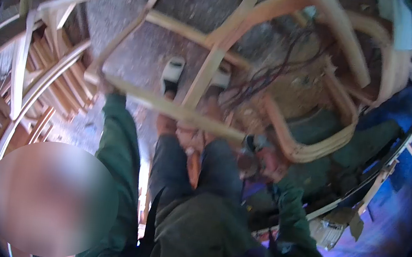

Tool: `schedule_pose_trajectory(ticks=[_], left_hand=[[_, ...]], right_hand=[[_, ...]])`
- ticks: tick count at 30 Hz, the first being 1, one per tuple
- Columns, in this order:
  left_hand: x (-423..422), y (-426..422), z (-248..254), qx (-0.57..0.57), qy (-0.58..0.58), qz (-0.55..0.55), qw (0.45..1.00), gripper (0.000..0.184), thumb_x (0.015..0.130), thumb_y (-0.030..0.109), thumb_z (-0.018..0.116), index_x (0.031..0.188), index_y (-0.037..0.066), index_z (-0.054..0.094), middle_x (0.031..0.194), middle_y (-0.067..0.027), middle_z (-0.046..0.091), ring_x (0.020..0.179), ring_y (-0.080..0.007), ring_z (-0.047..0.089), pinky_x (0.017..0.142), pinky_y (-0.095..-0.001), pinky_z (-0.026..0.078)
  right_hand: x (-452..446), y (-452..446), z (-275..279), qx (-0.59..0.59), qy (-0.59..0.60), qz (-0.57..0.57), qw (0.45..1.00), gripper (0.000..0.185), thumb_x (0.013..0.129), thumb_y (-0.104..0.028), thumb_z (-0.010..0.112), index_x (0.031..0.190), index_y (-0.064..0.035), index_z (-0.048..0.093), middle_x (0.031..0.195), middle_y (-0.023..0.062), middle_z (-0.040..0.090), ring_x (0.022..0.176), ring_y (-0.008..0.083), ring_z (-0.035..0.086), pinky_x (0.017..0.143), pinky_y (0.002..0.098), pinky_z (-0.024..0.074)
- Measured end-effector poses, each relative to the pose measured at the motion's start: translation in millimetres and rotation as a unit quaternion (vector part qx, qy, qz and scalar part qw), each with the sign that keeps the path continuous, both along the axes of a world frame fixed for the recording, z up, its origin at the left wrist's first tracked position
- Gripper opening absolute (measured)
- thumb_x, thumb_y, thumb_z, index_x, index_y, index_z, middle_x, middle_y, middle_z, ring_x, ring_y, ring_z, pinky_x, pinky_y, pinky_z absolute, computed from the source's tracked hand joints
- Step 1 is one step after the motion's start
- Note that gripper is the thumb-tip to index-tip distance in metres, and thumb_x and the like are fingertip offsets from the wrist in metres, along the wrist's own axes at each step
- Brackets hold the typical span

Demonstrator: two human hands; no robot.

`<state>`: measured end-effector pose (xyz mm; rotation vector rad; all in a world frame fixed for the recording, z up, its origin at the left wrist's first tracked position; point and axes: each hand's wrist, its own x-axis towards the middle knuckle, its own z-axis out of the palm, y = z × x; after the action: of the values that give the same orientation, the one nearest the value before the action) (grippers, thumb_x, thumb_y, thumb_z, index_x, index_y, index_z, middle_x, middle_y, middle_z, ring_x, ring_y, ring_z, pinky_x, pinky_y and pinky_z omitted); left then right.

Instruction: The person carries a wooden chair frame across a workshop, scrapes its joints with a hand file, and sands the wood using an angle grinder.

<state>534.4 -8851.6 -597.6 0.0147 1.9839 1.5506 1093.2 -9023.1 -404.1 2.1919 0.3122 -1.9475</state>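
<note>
A pale wooden chair frame (168, 106) stands tilted in front of my legs, its near rail running across my shins. At the left corner of this rail, my left hand (105, 85) is closed around the wood; the fingers are partly hidden. My right hand (276, 173) is wrapped around a red power tool (267, 158), blurred, perhaps a grinder or sander. The tool's head lies close to the right end of the rail; I cannot tell whether they touch. Between my knees is an orange-brown pointed object (192, 167).
Curved wooden parts (52, 75) are stacked at the left. A bent wooden frame piece (315, 151) lies at the right, near dark cables (272, 77) and wood dust. A crumpled container (327, 232) is at the lower right. A blurred oval covers the lower left.
</note>
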Motion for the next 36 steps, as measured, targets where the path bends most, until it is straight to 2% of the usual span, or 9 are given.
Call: schedule_pose_trajectory(ticks=[3, 5, 15, 18, 20, 22, 23, 27, 36], left_hand=[[-31, -16, -30, -0.092, -0.058, 0.04, 0.993, 0.038, 0.077, 0.034, 0.077, 0.095, 0.004, 0.062, 0.069, -0.0063, 0.056, 0.052, -0.0184, 0.055, 0.046, -0.0317, 0.049], [-27, -14, -31, -0.087, -0.018, 0.021, 0.996, 0.036, 0.075, 0.034, 0.078, 0.087, 0.004, 0.061, 0.064, -0.0051, 0.053, 0.048, -0.0177, 0.052, 0.044, -0.0316, 0.047], [9, 42, 0, -0.161, 0.094, -0.002, 0.982, 0.053, 0.07, 0.029, 0.078, 0.106, -0.007, 0.061, 0.086, -0.0118, 0.063, 0.071, -0.0218, 0.059, 0.065, -0.0381, 0.051], [21, 55, -2, -0.072, 0.109, 0.006, 0.991, 0.056, 0.069, 0.029, 0.079, 0.106, -0.008, 0.06, 0.09, -0.0135, 0.064, 0.073, -0.0231, 0.061, 0.067, -0.0388, 0.052], [19, 68, -6, -0.196, 0.089, 0.035, 0.976, 0.055, 0.069, 0.028, 0.079, 0.107, -0.008, 0.06, 0.093, -0.0139, 0.064, 0.076, -0.0242, 0.061, 0.069, -0.0383, 0.053], [30, 71, 18, -0.123, 0.342, -0.155, 0.919, 0.053, 0.073, 0.031, 0.076, 0.107, -0.007, 0.061, 0.096, -0.0156, 0.064, 0.081, -0.0266, 0.062, 0.073, -0.0395, 0.053], [21, 69, 11, -0.197, 0.493, -0.235, 0.814, 0.053, 0.074, 0.031, 0.075, 0.108, -0.007, 0.06, 0.098, -0.0164, 0.065, 0.083, -0.0273, 0.062, 0.074, -0.0399, 0.053], [32, 90, 23, -0.321, 0.15, -0.095, 0.93, 0.057, 0.078, 0.037, 0.072, 0.114, -0.005, 0.058, 0.106, -0.0199, 0.063, 0.091, -0.029, 0.063, 0.076, -0.0396, 0.052], [41, 63, 16, 0.077, 0.016, -0.132, 0.988, 0.05, 0.081, 0.025, 0.073, 0.118, -0.003, 0.054, 0.101, -0.0095, 0.062, 0.085, -0.0178, 0.059, 0.075, -0.033, 0.05]], right_hand=[[14, -4, 12, 0.017, -0.01, -0.002, 1.0, 0.055, 0.073, -0.019, 0.078, 0.118, -0.0016, 0.053, 0.09, 0.0075, 0.063, 0.072, 0.0148, 0.063, 0.06, 0.0283, 0.0518], [19, 5, 3, 0.039, -0.001, 0.061, 0.997, 0.068, 0.069, -0.026, 0.081, 0.124, -0.0002, 0.049, 0.1, 0.01, 0.062, 0.081, 0.0204, 0.064, 0.069, 0.0333, 0.0529], [-22, 102, 34, 0.184, 0.042, 0.025, 0.982, 0.066, 0.073, -0.03, 0.08, 0.126, -0.0037, 0.051, 0.109, 0.0084, 0.062, 0.097, 0.0179, 0.061, 0.079, 0.0349, 0.0513], [-23, 112, 47, 0.217, 0.04, 0.05, 0.974, 0.066, 0.073, -0.029, 0.08, 0.126, -0.0036, 0.05, 0.111, 0.0083, 0.062, 0.097, 0.0169, 0.061, 0.081, 0.0343, 0.0512], [-34, 123, 62, 0.282, 0.048, -0.037, 0.957, 0.05, 0.075, -0.022, 0.077, 0.116, -0.0038, 0.055, 0.096, 0.0047, 0.062, 0.085, 0.0151, 0.061, 0.073, 0.0324, 0.0511], [-33, 112, 52, 0.296, 0.047, -0.037, 0.953, 0.042, 0.076, -0.019, 0.075, 0.111, -0.0038, 0.057, 0.088, 0.0037, 0.062, 0.076, 0.0147, 0.061, 0.067, 0.0316, 0.0513], [-32, 108, 54, 0.266, 0.049, -0.03, 0.962, 0.046, 0.076, -0.021, 0.075, 0.113, -0.0039, 0.056, 0.092, 0.0046, 0.062, 0.08, 0.0152, 0.061, 0.07, 0.0322, 0.0512], [-32, 98, 60, 0.221, 0.075, -0.04, 0.971, 0.056, 0.074, -0.027, 0.078, 0.119, -0.004, 0.054, 0.103, 0.0057, 0.062, 0.09, 0.0164, 0.061, 0.078, 0.0345, 0.0503], [-47, 86, 64, 0.3, 0.052, 0.035, 0.952, 0.042, 0.077, -0.027, 0.074, 0.106, -0.0043, 0.055, 0.086, 0.0062, 0.061, 0.069, 0.017, 0.06, 0.064, 0.0324, 0.0513]])
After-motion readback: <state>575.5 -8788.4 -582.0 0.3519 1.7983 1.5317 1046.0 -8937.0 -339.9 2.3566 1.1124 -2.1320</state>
